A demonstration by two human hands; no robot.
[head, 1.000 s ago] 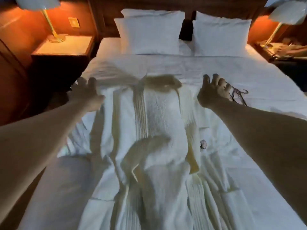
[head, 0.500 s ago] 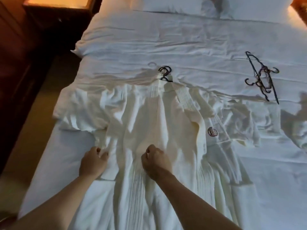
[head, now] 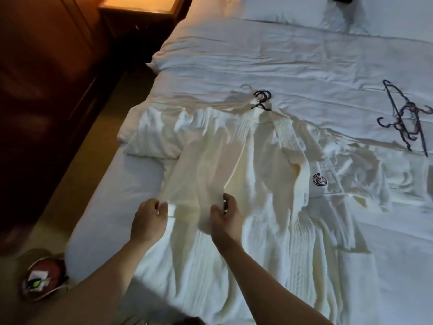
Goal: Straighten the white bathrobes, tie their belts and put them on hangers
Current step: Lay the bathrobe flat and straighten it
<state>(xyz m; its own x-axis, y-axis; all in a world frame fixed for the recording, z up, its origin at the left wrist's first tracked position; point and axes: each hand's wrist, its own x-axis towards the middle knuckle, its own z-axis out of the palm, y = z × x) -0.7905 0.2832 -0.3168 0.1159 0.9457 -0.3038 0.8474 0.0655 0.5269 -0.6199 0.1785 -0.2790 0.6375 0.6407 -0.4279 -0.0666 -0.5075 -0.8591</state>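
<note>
Head view: both hands pinch the bathrobe [head: 257, 188]; its dark swirl logo [head: 319, 179] seems wordless.

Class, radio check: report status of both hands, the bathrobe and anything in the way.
Left hand and right hand both gripping the bathrobe front. Robe flat on bed, hanger hook at collar. Spare hangers lie clear, right.

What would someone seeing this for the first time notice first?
A white bathrobe lies spread across the bed, a dark hanger hook poking out at its collar. The left hand and right hand pinch its front panel near the waist. Spare hangers lie to the right.
</note>
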